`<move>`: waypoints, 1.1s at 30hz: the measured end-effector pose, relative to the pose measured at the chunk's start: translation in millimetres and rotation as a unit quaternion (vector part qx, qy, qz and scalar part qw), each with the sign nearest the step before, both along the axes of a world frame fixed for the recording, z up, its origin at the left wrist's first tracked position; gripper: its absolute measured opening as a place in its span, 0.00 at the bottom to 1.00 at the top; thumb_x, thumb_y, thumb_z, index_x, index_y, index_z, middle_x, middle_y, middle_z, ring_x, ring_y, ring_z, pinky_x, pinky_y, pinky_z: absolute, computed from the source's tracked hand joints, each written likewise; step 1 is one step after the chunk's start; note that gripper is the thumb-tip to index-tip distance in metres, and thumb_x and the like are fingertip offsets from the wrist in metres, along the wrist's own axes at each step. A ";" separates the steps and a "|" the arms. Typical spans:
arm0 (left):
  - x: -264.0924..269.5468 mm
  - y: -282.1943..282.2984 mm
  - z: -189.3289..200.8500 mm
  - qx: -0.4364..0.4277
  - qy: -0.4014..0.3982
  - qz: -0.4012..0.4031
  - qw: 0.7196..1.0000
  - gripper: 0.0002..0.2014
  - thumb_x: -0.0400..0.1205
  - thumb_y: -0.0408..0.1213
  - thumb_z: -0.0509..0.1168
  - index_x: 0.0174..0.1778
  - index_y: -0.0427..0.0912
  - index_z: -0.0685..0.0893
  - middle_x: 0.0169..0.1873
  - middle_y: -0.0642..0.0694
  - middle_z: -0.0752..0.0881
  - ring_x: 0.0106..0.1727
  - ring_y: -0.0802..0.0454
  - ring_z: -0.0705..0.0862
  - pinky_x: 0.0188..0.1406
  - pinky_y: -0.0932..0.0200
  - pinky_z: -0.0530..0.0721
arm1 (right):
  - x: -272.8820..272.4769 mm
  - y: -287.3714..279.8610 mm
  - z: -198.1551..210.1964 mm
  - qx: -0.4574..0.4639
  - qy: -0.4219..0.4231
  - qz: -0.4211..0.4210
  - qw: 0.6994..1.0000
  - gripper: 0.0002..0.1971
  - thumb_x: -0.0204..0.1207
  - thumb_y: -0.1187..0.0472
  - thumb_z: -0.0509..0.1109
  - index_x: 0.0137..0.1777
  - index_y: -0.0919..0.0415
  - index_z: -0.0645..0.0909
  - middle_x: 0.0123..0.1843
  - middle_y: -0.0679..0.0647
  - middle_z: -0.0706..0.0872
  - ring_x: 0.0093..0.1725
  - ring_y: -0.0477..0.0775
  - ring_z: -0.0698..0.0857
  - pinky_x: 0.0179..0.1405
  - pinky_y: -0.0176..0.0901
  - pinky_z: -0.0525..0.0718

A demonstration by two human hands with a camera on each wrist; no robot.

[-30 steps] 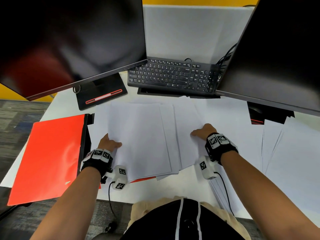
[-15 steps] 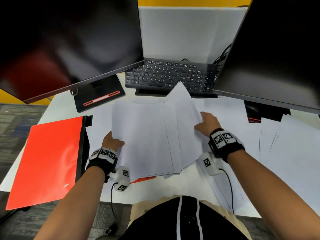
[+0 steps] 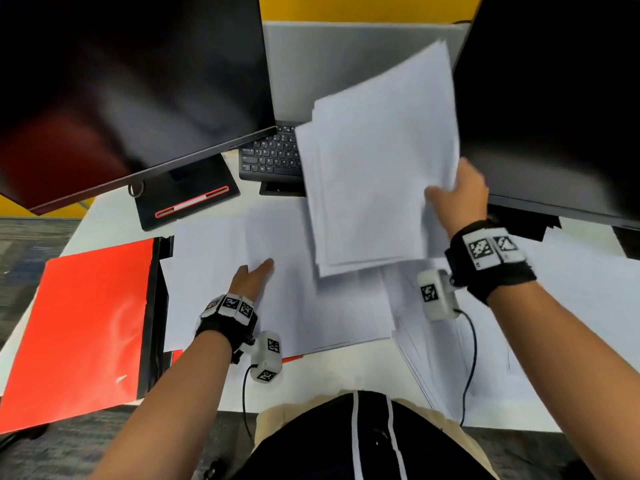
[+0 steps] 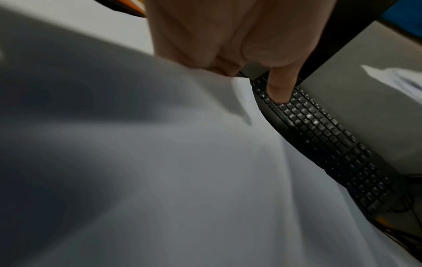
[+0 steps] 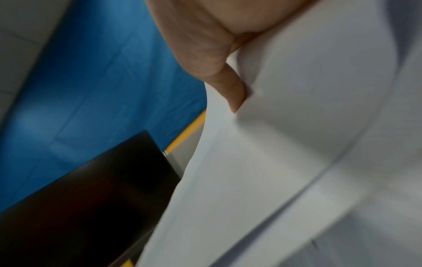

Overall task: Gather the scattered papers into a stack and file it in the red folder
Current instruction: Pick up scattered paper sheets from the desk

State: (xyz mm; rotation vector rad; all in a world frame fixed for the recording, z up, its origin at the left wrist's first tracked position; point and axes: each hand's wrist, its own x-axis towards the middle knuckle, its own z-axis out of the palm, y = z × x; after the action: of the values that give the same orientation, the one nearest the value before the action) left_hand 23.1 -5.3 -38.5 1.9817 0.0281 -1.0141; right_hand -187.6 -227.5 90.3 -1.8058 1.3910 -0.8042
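The right hand (image 3: pixel 459 199) holds a sheaf of white papers (image 3: pixel 377 181) up in the air above the desk, its thumb on the near face and its fingers curled round the right edge; in the right wrist view one finger (image 5: pixel 230 90) presses against the lifted sheets. The sheaf is tilted, its sheets fanned and uneven, and it hides the right part of the black keyboard (image 3: pixel 272 155). The left hand (image 3: pixel 254 275) lies flat on the papers left on the desk (image 3: pixel 277 299), fingers straight and close together, pointing away from the person. These lower sheets lie overlapped and askew on the white desk (image 3: pixel 346 379), and more loose sheets (image 3: pixel 571 306) spread to the right under the right forearm. The red folder (image 3: pixel 90 327) lies open at the desk's left edge, just beside the flat pile, whose left sheets overlap the folder's dark spine; a strip of red shows under the pile's near edge. Two dark monitors (image 3: pixel 131 84) hang over the far side of the desk.
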 end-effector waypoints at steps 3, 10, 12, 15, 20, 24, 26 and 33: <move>2.6 -2.5 1.8 -0.040 0.033 0.016 0.999 0.33 0.84 0.53 0.59 0.82 0.40 0.61 0.81 0.43 0.65 0.82 0.45 0.64 0.80 0.52 0.59 | -0.7 19.6 -62.6 0.148 -0.002 0.018 0.989 0.23 0.61 0.68 0.72 0.59 0.62 0.83 0.57 0.64 0.88 0.56 0.63 0.87 0.57 0.57 0.86; 6.0 -0.7 4.1 -0.075 0.106 0.024 0.991 0.31 0.83 0.51 0.61 0.81 0.42 0.66 0.79 0.44 0.69 0.81 0.44 0.67 0.84 0.47 0.58 | -1.1 54.0 -129.9 0.270 0.171 0.053 0.946 0.25 0.73 0.61 0.73 0.69 0.68 0.73 0.66 0.62 0.81 0.66 0.63 0.80 0.57 0.43 0.78; 8.7 -4.1 3.0 -0.060 0.083 0.029 0.994 0.29 0.83 0.46 0.64 0.79 0.37 0.68 0.77 0.42 0.71 0.78 0.43 0.70 0.81 0.51 0.63 | -1.9 50.7 -126.8 0.218 0.248 0.065 0.941 0.35 0.75 0.54 0.70 0.78 0.67 0.62 0.75 0.62 0.72 0.75 0.63 0.70 0.69 0.47 0.71; 8.2 -7.0 1.0 -0.010 0.019 0.029 0.999 0.34 0.80 0.41 0.69 0.79 0.31 0.66 0.76 0.38 0.72 0.76 0.41 0.73 0.71 0.54 0.70 | -3.2 44.2 -129.2 0.227 0.283 0.114 0.925 0.50 0.74 0.46 0.71 0.84 0.66 0.44 0.85 0.61 0.54 0.84 0.61 0.53 0.81 0.52 0.57; 4.6 -9.9 -5.7 0.000 0.007 0.015 1.000 0.30 0.76 0.33 0.73 0.73 0.28 0.72 0.69 0.35 0.79 0.65 0.42 0.80 0.59 0.56 0.74 | 4.4 57.8 -139.5 0.245 0.255 0.248 0.902 0.55 0.74 0.44 0.71 0.83 0.63 0.32 0.86 0.55 0.37 0.85 0.55 0.38 0.85 0.52 0.40; 2.3 -12.1 -8.4 0.014 -0.007 0.000 1.000 0.28 0.74 0.29 0.74 0.69 0.28 0.73 0.64 0.39 0.82 0.62 0.43 0.81 0.58 0.56 0.75 | 9.8 66.1 -136.0 0.245 0.258 0.282 0.891 0.55 0.74 0.42 0.70 0.83 0.61 0.33 0.86 0.54 0.37 0.86 0.55 0.38 0.85 0.54 0.41; 1.2 -13.6 -11.3 0.034 -0.005 -0.020 0.999 0.35 0.71 0.31 0.76 0.73 0.28 0.71 0.69 0.35 0.80 0.69 0.39 0.80 0.67 0.52 0.77 | 9.8 64.0 -134.6 0.223 0.275 0.204 0.913 0.52 0.74 0.43 0.70 0.84 0.60 0.38 0.87 0.56 0.43 0.86 0.59 0.45 0.84 0.56 0.50; -1.9 -23.3 -10.9 0.030 -0.007 -0.035 0.999 0.39 0.66 0.32 0.79 0.73 0.28 0.72 0.68 0.39 0.80 0.67 0.42 0.79 0.69 0.52 0.76 | 9.1 54.0 -127.4 0.255 0.246 0.167 0.920 0.45 0.75 0.55 0.70 0.83 0.65 0.47 0.82 0.62 0.56 0.82 0.64 0.55 0.80 0.54 0.60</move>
State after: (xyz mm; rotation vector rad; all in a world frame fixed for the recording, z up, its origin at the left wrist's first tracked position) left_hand 21.1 -28.5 -49.4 2.0569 -0.0190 -1.0561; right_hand -178.5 -173.5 -37.1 -1.7992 1.3639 0.2058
